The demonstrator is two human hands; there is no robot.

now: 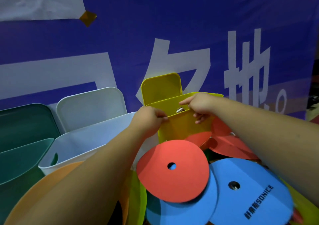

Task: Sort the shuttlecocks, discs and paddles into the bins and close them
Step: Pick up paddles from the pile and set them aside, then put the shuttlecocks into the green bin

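A yellow bin stands open at the centre, its lid tipped up behind it. My left hand grips the bin's near rim at its left corner. My right hand holds the rim at the right, thumb inside and fingers down the front wall. Something small and pale lies inside the bin. In front lie flat discs: a red disc on top of blue discs, more red discs to the right, an orange disc under my left forearm.
A white bin with its lid up stands left of the yellow one. A green bin, also open, is at the far left. A blue banner with white characters hangs close behind the bins.
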